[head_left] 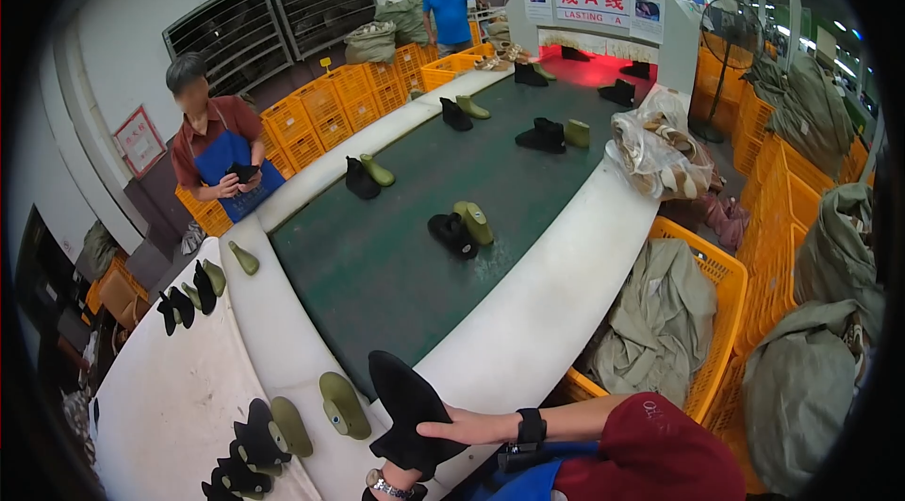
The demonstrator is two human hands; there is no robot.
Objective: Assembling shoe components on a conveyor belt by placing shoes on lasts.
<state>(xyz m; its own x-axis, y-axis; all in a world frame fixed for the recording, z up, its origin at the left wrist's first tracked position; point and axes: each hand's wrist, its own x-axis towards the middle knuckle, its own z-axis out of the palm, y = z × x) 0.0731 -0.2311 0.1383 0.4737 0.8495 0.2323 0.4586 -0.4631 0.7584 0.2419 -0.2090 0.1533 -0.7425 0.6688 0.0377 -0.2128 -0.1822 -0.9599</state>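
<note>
Near the bottom middle, a black boot upper (pixel 405 404) stands up at a tilt in front of me. My right hand (pixel 457 429) is closed on its side, the thumb lying along the fabric. Below it, my left hand (pixel 401 476), with a silver watch at the wrist, meets the upper's lower edge; its fingers are hidden. Just left of the upper, an olive-green shoe last (pixel 345 407) lies on the white ledge (pixel 283 331). Farther left stands another olive last (pixel 290 427), beside a row of black uppers (pixel 256 440).
A green conveyor belt (pixel 368 246) carries pairs of black uppers and green lasts toward a red-lit opening (pixel 594 67). A co-worker (pixel 222 138) holds a black piece at the left; another person (pixel 448 11) stands farther back. Right of me is an orange crate (pixel 726 312) with grey-green cloth.
</note>
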